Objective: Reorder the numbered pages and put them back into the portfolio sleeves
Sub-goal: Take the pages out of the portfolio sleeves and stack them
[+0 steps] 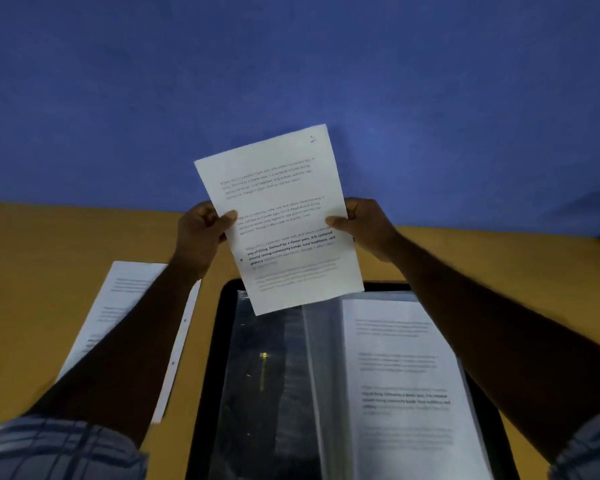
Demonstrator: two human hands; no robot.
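Pinching the page [278, 216] at both side edges, left hand [200, 237] and right hand [369, 226] clamp a sheet judged light, floppy, crease-prone; portfolio [219, 341] lies below the fingers.

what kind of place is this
Likely a desk in an office or study room: a yellow tabletop against a blue wall, an open black portfolio on it, a printed page held above.

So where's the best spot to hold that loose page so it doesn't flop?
Probably its two long edges, about halfway up, one hand from each side, as the left hand and right hand do on the page, thumbs on the front. It is thin and held upright, so a single-corner grip could let it droop.
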